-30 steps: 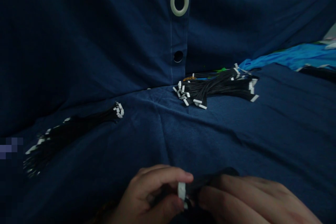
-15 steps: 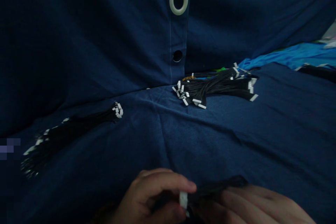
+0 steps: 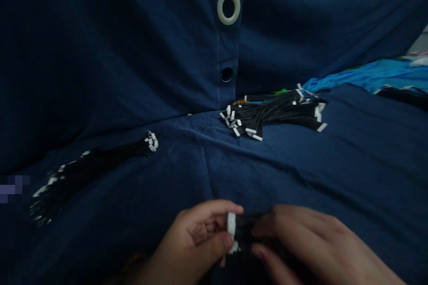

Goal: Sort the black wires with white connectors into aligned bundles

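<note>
At the bottom of the head view, my left hand (image 3: 197, 238) pinches a white connector (image 3: 231, 224) upright between thumb and index finger. Another small white connector end (image 3: 234, 246) shows just below, by the thumb. Dark wires (image 3: 244, 223) run from the connector toward the right. My right hand (image 3: 310, 240) is closed around these black wires, its fingertips a short way from the connector. Shadow hides much of the wires under that hand.
Dark blue cloth (image 3: 187, 178) covers the surface and hangs behind, with a pale ring (image 3: 228, 6) on it. A black cable bundle with white connectors (image 3: 103, 164) lies left. Another cable pile (image 3: 277, 113) lies behind, with bright blue material (image 3: 371, 75) at right.
Both hands have risen a little in view, with the connector and wires. More of my left palm and right thumb now shows. The cable bundles lie as before.
</note>
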The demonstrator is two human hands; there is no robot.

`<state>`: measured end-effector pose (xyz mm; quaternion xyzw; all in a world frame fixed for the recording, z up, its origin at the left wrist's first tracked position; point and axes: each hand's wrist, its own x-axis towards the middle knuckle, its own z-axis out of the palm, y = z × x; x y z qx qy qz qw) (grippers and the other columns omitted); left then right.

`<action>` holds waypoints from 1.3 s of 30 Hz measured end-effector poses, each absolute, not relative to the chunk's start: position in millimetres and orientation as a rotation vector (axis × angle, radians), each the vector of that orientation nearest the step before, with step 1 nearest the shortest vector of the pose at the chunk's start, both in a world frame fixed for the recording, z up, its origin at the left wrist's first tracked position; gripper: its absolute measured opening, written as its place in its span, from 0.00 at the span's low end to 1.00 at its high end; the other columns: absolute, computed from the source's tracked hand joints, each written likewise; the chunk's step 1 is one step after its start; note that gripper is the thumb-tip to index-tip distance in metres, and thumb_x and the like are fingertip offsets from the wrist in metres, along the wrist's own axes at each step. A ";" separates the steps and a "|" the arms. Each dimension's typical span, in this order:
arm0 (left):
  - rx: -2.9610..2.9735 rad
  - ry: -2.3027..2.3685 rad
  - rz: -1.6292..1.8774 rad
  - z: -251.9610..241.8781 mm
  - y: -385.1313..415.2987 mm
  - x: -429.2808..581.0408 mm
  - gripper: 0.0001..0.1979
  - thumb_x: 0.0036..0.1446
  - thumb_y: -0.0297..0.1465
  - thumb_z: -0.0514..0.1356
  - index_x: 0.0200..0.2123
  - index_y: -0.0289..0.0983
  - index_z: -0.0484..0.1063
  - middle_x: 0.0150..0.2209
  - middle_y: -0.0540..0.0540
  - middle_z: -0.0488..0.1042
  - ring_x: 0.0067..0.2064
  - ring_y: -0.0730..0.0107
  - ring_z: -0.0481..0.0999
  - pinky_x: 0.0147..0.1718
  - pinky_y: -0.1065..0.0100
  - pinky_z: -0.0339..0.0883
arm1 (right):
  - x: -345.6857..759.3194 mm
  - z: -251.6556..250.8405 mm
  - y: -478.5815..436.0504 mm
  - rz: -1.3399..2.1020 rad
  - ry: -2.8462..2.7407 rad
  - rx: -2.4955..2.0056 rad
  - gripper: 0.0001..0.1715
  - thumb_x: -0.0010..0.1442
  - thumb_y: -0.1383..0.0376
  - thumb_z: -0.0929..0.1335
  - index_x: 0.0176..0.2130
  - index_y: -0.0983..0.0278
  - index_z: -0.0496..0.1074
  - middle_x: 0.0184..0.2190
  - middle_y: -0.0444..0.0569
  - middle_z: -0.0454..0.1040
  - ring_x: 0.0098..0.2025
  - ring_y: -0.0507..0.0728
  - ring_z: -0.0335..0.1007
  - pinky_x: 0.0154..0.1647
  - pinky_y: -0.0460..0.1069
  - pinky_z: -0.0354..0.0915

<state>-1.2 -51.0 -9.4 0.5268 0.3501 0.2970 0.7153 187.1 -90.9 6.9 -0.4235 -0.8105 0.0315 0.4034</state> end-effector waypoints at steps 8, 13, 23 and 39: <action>1.191 0.730 0.524 -10.8 -46.9 1.3 0.20 0.49 0.33 0.62 0.47 0.39 0.67 0.28 0.50 0.70 0.28 0.75 0.70 0.23 0.77 0.61 | 196.1 19.3 -78.8 1.573 -1.601 -1.149 0.13 0.58 0.60 0.63 0.42 0.65 0.67 0.27 0.44 0.69 0.24 0.47 0.64 0.22 0.40 0.61; 1.420 0.960 0.335 13.8 -27.5 -19.5 0.18 0.51 0.30 0.58 0.47 0.38 0.66 0.31 0.52 0.68 0.24 0.79 0.67 0.21 0.77 0.59 | 236.2 30.2 -49.9 1.487 -1.154 -0.986 0.12 0.55 0.60 0.67 0.36 0.66 0.72 0.19 0.40 0.60 0.19 0.46 0.56 0.19 0.41 0.57; 1.104 0.670 0.398 39.8 -19.6 -43.7 0.14 0.48 0.39 0.59 0.25 0.32 0.68 0.17 0.52 0.65 0.16 0.80 0.61 0.13 0.80 0.53 | 266.4 4.5 -10.7 0.985 -1.259 -0.809 0.07 0.62 0.61 0.59 0.37 0.52 0.66 0.41 0.39 0.70 0.41 0.50 0.69 0.45 0.50 0.64; 1.803 1.100 0.077 71.8 12.6 -106.0 0.13 0.57 0.36 0.48 0.29 0.35 0.66 0.16 0.55 0.62 0.17 0.79 0.60 0.16 0.79 0.54 | 264.8 11.8 -33.4 -0.135 -2.334 -0.515 0.12 0.60 0.74 0.59 0.41 0.65 0.66 0.45 0.55 0.71 0.48 0.58 0.65 0.42 0.54 0.65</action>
